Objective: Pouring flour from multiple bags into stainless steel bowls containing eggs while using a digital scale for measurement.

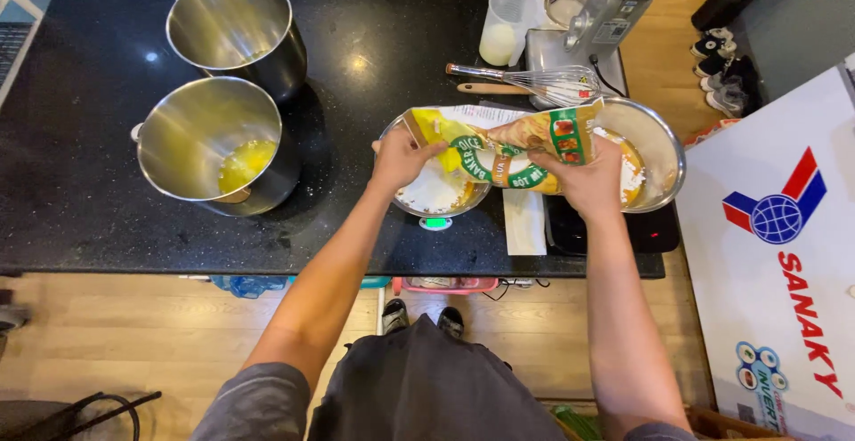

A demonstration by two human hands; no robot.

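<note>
Two hands share one yellow-and-green printed plastic flour bag [503, 147], which lies almost level between them, its long axis running left to right across the person. The left hand [398, 158] pinches the bag's yellow end closed in its fingers; the right hand [590, 178] is clenched around the opposite, orange-printed end, knuckles up. The bag sits just beyond both grips and a little above them in the view.

Directly under the left hand's end is a small steel bowl of white powder [434, 191], resting on a scale with a lit green display [435, 223]. Under the right hand's end lies a wider steel bowl holding white powder [655, 151] (its contents partly hidden by the bag). The left hand is nearer the small bowl. Further left of that grip, well apart, stand two tall steel mixing bowls [209, 138].
</note>
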